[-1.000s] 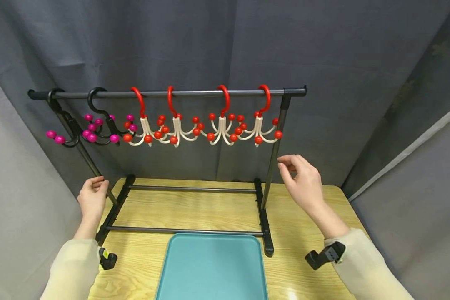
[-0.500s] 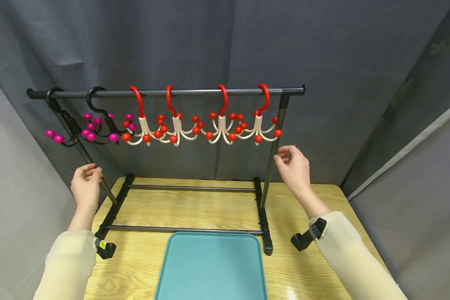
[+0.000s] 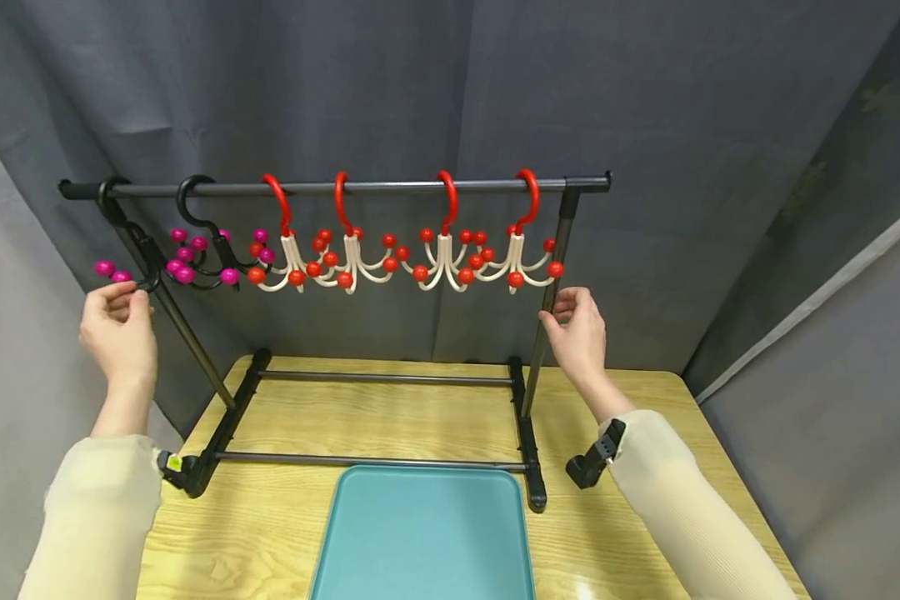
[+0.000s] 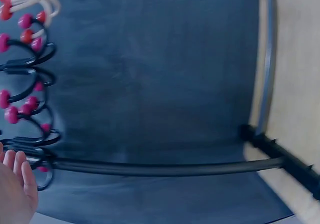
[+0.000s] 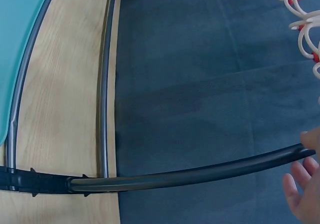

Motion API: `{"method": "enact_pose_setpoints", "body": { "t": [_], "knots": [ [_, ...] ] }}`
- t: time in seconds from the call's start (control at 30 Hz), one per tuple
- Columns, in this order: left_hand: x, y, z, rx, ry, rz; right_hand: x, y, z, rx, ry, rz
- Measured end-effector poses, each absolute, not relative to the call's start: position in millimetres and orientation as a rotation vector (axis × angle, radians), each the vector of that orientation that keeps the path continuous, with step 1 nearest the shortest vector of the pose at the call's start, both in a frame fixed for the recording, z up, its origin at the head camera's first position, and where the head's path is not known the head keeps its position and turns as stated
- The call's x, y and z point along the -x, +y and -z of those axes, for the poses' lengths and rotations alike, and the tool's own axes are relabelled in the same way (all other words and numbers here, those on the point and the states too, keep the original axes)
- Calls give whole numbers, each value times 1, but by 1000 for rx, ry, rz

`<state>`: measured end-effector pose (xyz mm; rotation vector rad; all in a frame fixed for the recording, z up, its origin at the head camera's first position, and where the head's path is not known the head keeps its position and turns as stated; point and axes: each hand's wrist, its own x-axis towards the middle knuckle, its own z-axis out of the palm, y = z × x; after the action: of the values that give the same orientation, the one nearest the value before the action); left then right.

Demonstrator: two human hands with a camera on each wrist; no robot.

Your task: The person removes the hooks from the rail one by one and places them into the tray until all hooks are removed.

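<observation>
Two black hook hangers with pink ball tips, the far-left one [image 3: 146,254] and its neighbour [image 3: 217,237], hang from the rack's top bar [image 3: 397,187]. My left hand [image 3: 123,337] is raised to the lower arms of the far-left hanger, its fingertips right at a curved arm below the pink balls. Extended fingers of that hand show at the lower left of the left wrist view, beside the post. My right hand [image 3: 576,333] holds the rack's right post [image 5: 200,174], thumb on one side and fingers on the other, below the rightmost white hanger [image 3: 516,258].
Several white hangers with red hooks and red balls, such as this white hanger [image 3: 444,258], hang along the bar. A teal tray [image 3: 427,542] lies on the wooden table [image 3: 375,412], in front of the rack's base bar [image 3: 367,459]. A grey curtain [image 3: 645,125] stands behind.
My left hand has risen and moved left from beside the left post to the far-left black hanger. My right hand has moved slightly left and up onto the right post.
</observation>
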<state>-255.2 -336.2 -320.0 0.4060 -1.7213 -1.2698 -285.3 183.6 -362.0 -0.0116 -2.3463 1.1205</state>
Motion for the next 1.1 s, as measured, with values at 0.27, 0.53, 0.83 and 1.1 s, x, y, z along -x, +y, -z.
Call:
{"method": "enact_pose_setpoints", "body": {
  "t": [0.27, 0.53, 0.83, 1.1],
  "knots": [
    [264, -345, 272, -422, -1751, 1172, 295, 192, 372, -72, -2383, -1177],
    [278, -349, 249, -431, -1848, 1132, 304, 204, 385, -204, -2356, -1326],
    [291, -348, 230, -495, -1888, 1146, 311, 205, 395, -186, -2188, -1620],
    [290, -351, 217, -567, -1928, 1263, 312, 202, 397, -127, -2047, -1828]
  ]
}}
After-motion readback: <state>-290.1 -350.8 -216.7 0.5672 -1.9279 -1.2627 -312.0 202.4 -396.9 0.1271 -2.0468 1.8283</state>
